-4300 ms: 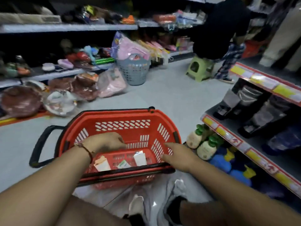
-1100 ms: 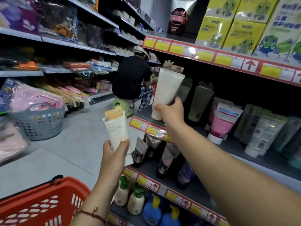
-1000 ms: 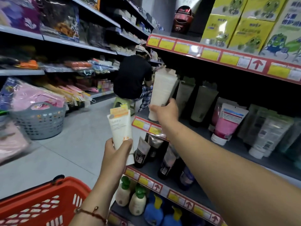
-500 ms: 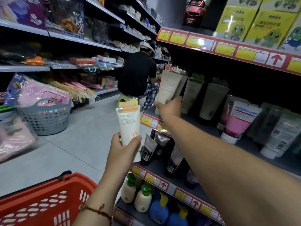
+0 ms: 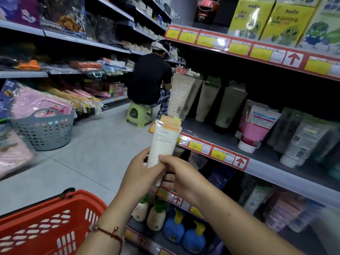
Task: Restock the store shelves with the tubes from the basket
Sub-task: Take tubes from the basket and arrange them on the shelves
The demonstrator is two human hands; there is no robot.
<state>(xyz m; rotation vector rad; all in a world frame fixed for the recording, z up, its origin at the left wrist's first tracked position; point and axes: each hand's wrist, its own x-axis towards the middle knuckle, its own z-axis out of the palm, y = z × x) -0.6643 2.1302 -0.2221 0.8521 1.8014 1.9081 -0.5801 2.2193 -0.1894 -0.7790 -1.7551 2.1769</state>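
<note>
- We are seeing bare grey board at the front of the middle shelf [image 5: 198, 128], just ahead of the standing tubes [image 5: 181, 95].
- Those tubes are crowding the back of the shelf in a row, with the pink tube [image 5: 255, 128] leaning further right.
- The upper shelf edge [image 5: 239, 46] is hanging over that row.
- The red basket [image 5: 46, 223] is blocking the lower left.
- The aisle floor [image 5: 88, 153] is lying open between the racks.

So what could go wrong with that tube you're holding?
Both hands, left hand and right hand, grip only the bottom of the white tube, so it might slip and drop. Setting it down could also knock over the white tube on the shelf, which stands near the edge.
</note>
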